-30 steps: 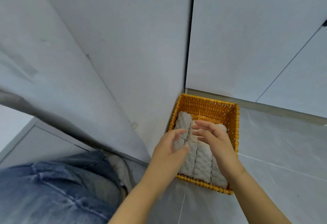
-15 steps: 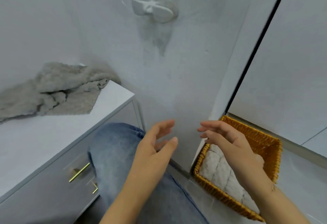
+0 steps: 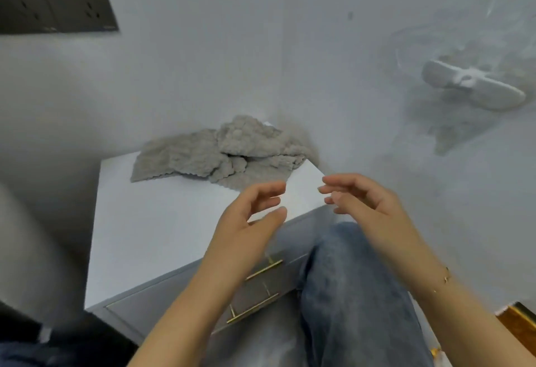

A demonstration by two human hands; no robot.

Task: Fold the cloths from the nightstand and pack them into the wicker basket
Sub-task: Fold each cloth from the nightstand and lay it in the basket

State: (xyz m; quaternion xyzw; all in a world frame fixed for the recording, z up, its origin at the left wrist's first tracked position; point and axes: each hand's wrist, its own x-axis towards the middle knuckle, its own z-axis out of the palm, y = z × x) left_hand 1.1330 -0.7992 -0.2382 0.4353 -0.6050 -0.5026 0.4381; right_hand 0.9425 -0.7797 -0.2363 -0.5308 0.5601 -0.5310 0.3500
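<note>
Your left hand [image 3: 246, 221] and your right hand [image 3: 365, 207] are both up in front of you, near each other but not touching. Your fingers are loosely bent and hold nothing. Both arms are bare.

Black socket panel [image 3: 55, 1] and white hook [image 3: 472, 85] on wall

Only one corner of the wicker basket [image 3: 519, 318] is seen, cut off by the right edge; its contents are hidden. The nightstand [image 3: 162, 230] front is partly covered by the left hand [image 3: 246, 230] and a jeans-clad knee [image 3: 348, 273]. The wall socket panel [image 3: 55, 1] is cropped at the left edge.
</note>
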